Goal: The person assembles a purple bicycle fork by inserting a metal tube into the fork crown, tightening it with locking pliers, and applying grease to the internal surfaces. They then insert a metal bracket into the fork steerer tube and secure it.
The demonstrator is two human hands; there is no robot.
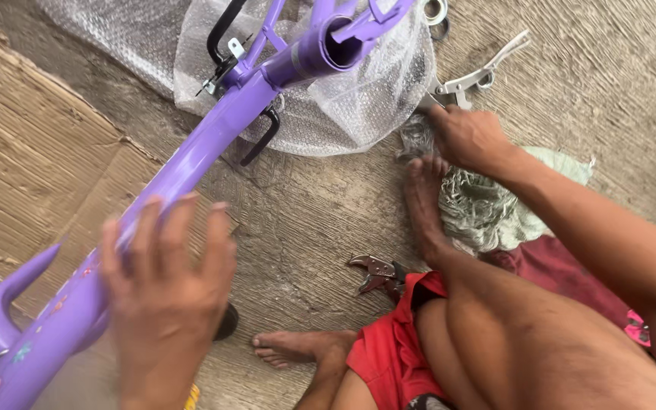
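Observation:
A purple bicycle frame (191, 159) runs from the lower left up to the top centre, its open tube end (341, 39) facing me. My left hand (162, 281) lies over the frame tube, fingers wrapped around it. My right hand (465, 135) reaches out to the floor at the upper right, fingers closed on a small dark bundle (416, 138) beside a silver metal part (465, 82). What exactly it grips is hard to make out.
Bubble wrap (358, 106) lies under the frame's front end. Flattened cardboard (32, 167) covers the floor at left. Pliers (377, 273) rest by my knee. A greyish rag (487, 209) and a dark red cloth (563, 273) lie under my right arm. My bare feet (301, 348) are on the concrete.

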